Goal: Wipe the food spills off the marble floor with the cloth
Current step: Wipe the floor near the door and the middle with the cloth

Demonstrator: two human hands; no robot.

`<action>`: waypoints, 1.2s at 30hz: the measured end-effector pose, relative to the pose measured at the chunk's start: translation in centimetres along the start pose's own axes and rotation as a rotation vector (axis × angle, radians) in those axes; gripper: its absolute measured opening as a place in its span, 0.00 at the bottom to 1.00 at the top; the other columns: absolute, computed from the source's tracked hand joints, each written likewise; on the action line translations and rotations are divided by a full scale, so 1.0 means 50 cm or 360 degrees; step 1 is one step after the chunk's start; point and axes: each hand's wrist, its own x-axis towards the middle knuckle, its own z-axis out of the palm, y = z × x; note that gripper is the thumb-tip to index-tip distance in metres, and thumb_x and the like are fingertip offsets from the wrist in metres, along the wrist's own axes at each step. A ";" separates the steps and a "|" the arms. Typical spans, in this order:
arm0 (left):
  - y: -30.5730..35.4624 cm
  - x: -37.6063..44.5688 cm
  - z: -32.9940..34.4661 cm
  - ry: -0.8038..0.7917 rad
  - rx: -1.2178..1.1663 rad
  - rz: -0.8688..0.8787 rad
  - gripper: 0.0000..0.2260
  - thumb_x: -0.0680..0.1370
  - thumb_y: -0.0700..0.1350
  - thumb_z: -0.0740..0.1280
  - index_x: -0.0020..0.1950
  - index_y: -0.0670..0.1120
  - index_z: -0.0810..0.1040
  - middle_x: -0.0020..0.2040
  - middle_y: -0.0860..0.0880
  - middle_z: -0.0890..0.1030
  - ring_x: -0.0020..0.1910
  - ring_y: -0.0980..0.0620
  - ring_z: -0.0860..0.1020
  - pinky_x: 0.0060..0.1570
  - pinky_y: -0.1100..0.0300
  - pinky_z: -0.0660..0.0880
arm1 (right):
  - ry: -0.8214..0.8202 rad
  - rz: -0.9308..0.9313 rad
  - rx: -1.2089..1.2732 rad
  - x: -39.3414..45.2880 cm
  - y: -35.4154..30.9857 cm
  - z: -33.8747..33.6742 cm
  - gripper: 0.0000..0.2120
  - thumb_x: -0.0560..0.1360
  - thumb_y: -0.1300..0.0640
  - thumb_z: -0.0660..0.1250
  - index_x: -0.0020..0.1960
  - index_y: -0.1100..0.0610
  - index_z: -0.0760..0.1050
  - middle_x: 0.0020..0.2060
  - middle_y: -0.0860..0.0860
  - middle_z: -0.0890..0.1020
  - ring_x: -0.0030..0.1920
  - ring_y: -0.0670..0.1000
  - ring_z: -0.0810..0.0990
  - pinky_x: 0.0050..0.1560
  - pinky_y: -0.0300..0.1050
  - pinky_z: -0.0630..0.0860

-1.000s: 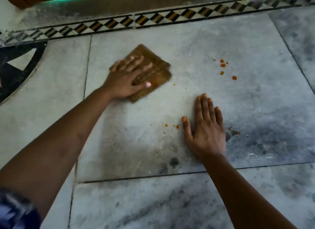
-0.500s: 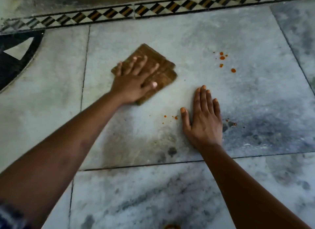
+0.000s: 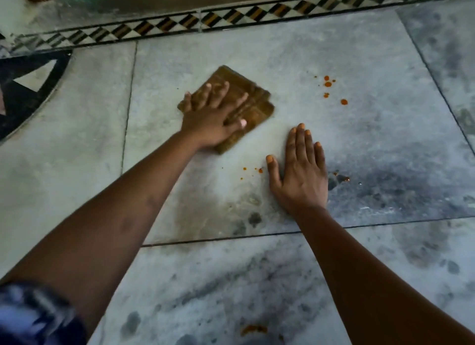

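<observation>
A folded brown cloth (image 3: 253, 101) lies flat on the grey marble floor (image 3: 372, 144). My left hand (image 3: 210, 118) presses down on it with straight, spread fingers. My right hand (image 3: 299, 173) rests flat on the floor to the right of the cloth, fingers straight. Orange-red spill drops (image 3: 330, 87) dot the tile beyond my right hand. Smaller orange specks (image 3: 253, 170) lie just left of my right thumb. A dark wet spot with an orange edge (image 3: 341, 178) sits just right of my right hand. An orange smear (image 3: 253, 328) shows on the near tile.
A patterned diamond border strip (image 3: 231, 18) runs along the far edge of the floor, with a raised step behind it. A black and white inlay (image 3: 28, 87) curves at the left. Dark grout lines divide the tiles.
My left hand has slid the cloth to the right and slightly nearer, toward my right hand. My right hand has stayed planted on the floor.
</observation>
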 end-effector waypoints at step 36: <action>0.304 0.131 -0.033 -0.0083 -0.0295 -0.0184 0.29 0.77 0.66 0.50 0.75 0.62 0.43 0.77 0.51 0.37 0.74 0.40 0.35 0.70 0.36 0.37 | 0.0119 0.0400 -0.0065 -0.072 0.322 -0.092 0.37 0.74 0.37 0.39 0.77 0.57 0.48 0.77 0.53 0.50 0.76 0.50 0.47 0.74 0.49 0.42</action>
